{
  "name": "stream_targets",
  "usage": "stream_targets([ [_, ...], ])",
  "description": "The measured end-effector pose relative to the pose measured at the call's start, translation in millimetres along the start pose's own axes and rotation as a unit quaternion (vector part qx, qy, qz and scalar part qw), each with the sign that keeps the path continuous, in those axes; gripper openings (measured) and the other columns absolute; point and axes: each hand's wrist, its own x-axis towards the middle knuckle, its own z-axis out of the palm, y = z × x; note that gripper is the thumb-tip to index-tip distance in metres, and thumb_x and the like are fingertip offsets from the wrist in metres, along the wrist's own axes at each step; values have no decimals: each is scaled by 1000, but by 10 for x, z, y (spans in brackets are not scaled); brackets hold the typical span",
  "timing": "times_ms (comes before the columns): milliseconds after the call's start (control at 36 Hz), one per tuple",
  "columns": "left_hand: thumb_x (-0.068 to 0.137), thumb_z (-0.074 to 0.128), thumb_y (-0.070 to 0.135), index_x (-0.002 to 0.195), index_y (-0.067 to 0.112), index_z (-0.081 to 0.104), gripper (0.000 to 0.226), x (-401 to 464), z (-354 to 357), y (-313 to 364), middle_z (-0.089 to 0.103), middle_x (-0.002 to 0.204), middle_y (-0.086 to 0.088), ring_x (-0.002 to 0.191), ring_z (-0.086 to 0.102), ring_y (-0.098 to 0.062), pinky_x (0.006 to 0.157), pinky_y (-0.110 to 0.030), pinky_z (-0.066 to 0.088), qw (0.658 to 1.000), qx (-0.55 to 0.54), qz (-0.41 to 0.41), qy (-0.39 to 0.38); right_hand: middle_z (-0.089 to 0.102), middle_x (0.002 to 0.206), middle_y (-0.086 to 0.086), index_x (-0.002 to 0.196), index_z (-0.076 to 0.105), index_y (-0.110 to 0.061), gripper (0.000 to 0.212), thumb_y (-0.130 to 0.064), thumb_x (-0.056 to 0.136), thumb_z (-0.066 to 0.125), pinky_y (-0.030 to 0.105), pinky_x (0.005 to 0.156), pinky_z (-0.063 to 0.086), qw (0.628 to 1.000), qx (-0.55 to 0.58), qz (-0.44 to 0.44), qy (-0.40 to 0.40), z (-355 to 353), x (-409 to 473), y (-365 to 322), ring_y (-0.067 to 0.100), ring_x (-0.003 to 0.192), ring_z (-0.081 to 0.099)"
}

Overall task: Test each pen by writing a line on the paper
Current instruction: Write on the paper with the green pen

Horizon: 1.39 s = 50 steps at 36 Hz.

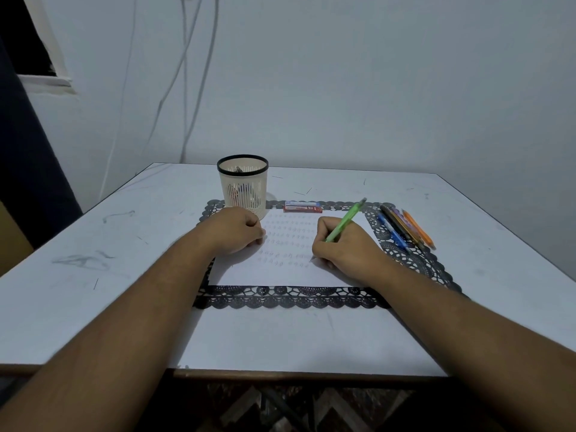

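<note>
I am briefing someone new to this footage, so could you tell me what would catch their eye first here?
The bright green pen stands out, gripped in the right hand with its tip on the right of the white paper, where rows of small test marks already run. The left hand rests on the paper's left edge, just in front of a cream mesh pen holder. A row of coloured pens lies on the black lace mat at the right.
</note>
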Motion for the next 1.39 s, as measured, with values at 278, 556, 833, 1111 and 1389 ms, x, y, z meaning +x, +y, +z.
stream_targets([
  [278,98,62,29,62,25,65,36,4,12,14,66,72,12,73,58,-4,60,-25,39,1000,10,2,5,52,63,7,67,53,-14,26,0,84,67,40,68,47,996,-83,-31,12,-12,-19,-23,17,61,52],
  [556,99,62,29,65,24,68,34,14,12,5,69,75,10,75,60,-4,61,-25,40,1000,11,2,2,51,62,5,67,53,-12,23,-1,82,67,42,68,49,998,-58,-28,17,-6,-5,13,17,61,52],
  [833,98,62,28,66,23,67,33,13,9,-3,68,76,8,76,61,-7,61,-26,40,1000,12,4,3,46,61,12,68,48,-8,31,15,87,59,31,52,41,997,61,-12,37,-12,39,27,19,51,46],
  [1111,98,61,27,63,25,66,36,18,0,-2,68,74,11,77,61,-5,61,-25,40,1000,12,7,4,44,56,10,68,45,-5,30,18,84,56,30,51,39,997,68,-1,27,-32,54,29,21,50,43],
  [1389,98,62,28,65,24,70,34,22,10,-21,70,75,11,78,63,-5,63,-25,41,1000,5,5,3,48,56,4,66,47,-11,30,5,86,64,38,66,52,998,-58,-24,23,-16,-8,10,12,53,57],
])
